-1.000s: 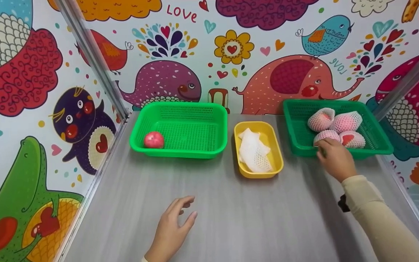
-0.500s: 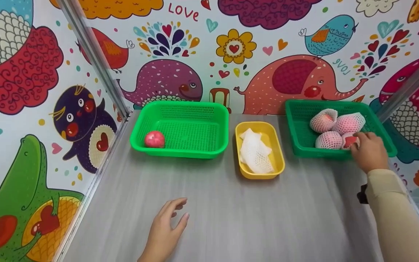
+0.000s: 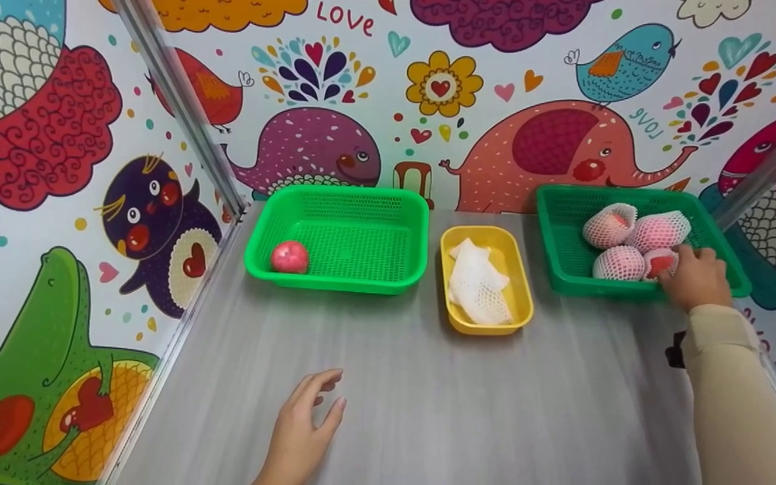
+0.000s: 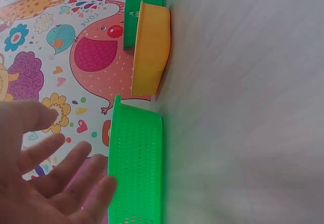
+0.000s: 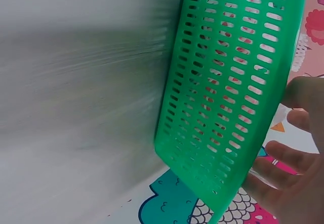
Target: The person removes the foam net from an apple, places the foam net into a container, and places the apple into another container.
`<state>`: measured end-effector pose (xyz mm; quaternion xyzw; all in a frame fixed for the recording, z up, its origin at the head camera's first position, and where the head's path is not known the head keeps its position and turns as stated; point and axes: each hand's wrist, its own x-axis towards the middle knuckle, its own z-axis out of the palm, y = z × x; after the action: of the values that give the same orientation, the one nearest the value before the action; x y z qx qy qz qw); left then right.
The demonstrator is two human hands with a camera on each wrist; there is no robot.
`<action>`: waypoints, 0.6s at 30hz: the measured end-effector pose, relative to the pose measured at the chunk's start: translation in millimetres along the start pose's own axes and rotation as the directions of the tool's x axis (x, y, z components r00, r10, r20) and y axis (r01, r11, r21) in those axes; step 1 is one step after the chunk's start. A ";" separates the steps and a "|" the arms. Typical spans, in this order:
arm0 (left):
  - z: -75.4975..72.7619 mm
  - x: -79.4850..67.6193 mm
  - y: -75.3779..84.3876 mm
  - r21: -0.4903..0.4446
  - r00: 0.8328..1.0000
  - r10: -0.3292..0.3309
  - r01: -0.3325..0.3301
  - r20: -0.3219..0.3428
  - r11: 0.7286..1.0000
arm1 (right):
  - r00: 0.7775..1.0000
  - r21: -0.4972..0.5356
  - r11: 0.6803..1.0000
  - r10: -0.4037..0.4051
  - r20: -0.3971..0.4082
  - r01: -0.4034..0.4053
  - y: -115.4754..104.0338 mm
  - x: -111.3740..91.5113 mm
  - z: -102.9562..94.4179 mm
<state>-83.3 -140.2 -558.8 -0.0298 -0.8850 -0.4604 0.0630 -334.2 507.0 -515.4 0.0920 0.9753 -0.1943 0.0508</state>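
My right hand (image 3: 698, 279) reaches over the front rim of the dark green basket (image 3: 563, 286) at the right. Its thumb and fingers curl round the near right side of a round red fruit in a white foam net (image 3: 657, 263). Three other netted fruits lie beside it, one of them the netted fruit (image 3: 619, 263) to its left. In the right wrist view the fingers (image 5: 286, 155) show past the rim, and the basket wall hides most of the fruit. My left hand (image 3: 302, 421) hovers at the front, holding nothing, its fingers loosely bent and its thumb apart.
A bright green basket (image 3: 337, 284) at the left holds one bare red fruit (image 3: 289, 257). Between the baskets stands a yellow tray (image 3: 519, 286) with loose white foam nets (image 3: 475, 279). Patterned walls (image 3: 388, 87) enclose the grey table (image 3: 428, 391) behind and at both sides.
My right hand has moved right, from the front left netted fruit to the front right one, and stays there. My left hand has drifted slightly left and down. The view has shifted a little.
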 end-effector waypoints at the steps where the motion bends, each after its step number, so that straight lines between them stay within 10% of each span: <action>1: 0.3 0.0 0.3 0.000 1.000 -0.002 0.002 0.002 1.000 | 1.000 0.001 1.000 0.000 0.009 0.000 0.0 1.3 0.1; 18: 1.5 15.5 4.4 0.032 0.999 -0.009 0.008 0.036 0.999 | 0.999 -0.017 1.000 0.014 0.052 -0.013 7.1 27.3 -0.1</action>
<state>-98.3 -136.5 -553.9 -0.0334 -0.8933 -0.4459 0.0455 -359.6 517.8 -521.6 0.0931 0.9745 -0.1882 0.0785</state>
